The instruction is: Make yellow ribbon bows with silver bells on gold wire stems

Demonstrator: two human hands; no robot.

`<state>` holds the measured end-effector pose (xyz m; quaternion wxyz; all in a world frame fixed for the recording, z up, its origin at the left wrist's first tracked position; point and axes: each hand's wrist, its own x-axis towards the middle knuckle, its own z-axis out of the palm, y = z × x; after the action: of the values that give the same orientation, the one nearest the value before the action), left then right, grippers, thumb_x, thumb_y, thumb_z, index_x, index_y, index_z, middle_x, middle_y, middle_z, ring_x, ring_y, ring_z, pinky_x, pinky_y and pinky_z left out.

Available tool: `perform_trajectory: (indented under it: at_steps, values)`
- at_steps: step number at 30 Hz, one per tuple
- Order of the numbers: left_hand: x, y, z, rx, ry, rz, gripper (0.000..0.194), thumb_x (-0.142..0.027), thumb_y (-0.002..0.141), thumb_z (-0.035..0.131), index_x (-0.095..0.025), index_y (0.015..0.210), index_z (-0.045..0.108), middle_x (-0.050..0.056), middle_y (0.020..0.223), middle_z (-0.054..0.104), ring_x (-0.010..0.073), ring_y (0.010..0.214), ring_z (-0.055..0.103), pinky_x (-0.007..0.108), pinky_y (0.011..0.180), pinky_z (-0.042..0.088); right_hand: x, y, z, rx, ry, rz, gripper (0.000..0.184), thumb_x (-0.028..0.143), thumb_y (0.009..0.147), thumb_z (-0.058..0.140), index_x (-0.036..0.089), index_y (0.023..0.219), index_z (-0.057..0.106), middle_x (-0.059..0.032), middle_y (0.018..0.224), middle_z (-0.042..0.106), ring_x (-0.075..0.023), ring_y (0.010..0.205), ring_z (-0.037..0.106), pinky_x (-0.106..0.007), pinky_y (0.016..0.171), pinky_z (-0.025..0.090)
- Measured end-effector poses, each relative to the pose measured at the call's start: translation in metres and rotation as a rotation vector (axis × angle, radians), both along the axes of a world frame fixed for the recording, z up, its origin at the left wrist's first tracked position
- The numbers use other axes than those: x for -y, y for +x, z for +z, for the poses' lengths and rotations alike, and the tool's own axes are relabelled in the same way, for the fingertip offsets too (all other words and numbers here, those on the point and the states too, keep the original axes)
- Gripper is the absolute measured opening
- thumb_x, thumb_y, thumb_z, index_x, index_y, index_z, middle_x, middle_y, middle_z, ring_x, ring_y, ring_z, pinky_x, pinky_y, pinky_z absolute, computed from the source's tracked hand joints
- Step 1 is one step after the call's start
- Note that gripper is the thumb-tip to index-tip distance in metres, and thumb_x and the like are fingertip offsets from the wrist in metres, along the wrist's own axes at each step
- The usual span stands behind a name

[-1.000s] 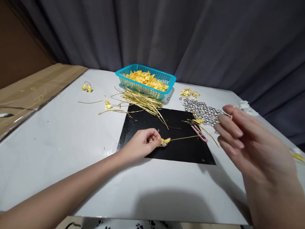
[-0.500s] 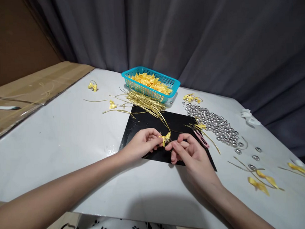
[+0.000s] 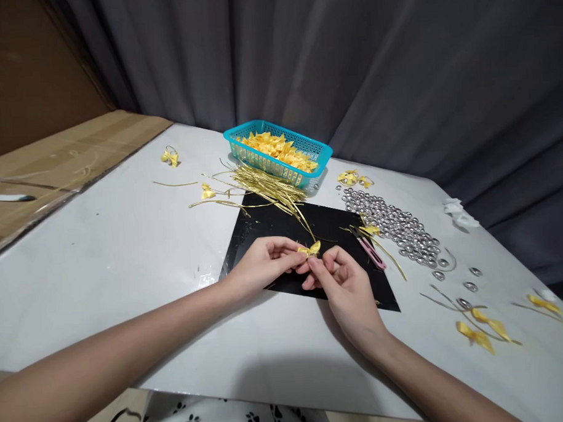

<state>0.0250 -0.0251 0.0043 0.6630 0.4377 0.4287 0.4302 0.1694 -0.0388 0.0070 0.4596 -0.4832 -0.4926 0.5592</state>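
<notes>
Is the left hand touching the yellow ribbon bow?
Touching: the head view shows the left hand pinching one end of the yellow ribbon bow.

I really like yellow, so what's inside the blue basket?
The blue basket holds a heap of yellow ribbon pieces. The top ones show, but they cover whatever lies beneath, so I can't tell what's at the bottom.
</notes>
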Motion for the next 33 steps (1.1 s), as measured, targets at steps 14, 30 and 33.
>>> perform_trajectory:
  at_steps: [14,30,33]
  values:
    - [0.002,0.000,0.000,-0.007,0.049,0.153,0.010,-0.021,0.074,0.064,-0.011,0.073,0.065,0.000,0.068,0.062,0.0082,0.061,0.051,0.022,0.062,0.041,0.000,0.001,0.001,-0.019,0.058,-0.164,0.038,0.029,0.065,0.077,0.019,0.068,0.040,0.0026,0.070,0.063,-0.0082,0.058,0.059,-0.017,0.050,0.048]
    - [-0.003,-0.003,-0.002,0.038,-0.032,0.275,0.011,-0.022,0.070,0.068,-0.012,0.073,0.067,0.003,0.074,0.066,0.0104,0.066,0.054,0.024,0.064,0.041,-0.005,0.010,0.003,0.133,-0.176,0.028,0.036,0.035,0.059,0.078,0.015,0.082,0.061,-0.0032,0.073,0.067,-0.0114,0.060,0.063,-0.018,0.049,0.049]
    - [-0.005,-0.005,-0.003,0.042,-0.039,0.350,0.011,-0.024,0.070,0.068,-0.013,0.072,0.067,0.002,0.073,0.065,0.0103,0.067,0.054,0.024,0.066,0.042,0.001,0.011,0.001,0.247,0.155,-0.059,0.032,0.035,0.072,0.069,0.020,0.098,0.059,-0.0068,0.108,0.065,-0.0134,0.072,0.068,-0.021,0.058,0.053]
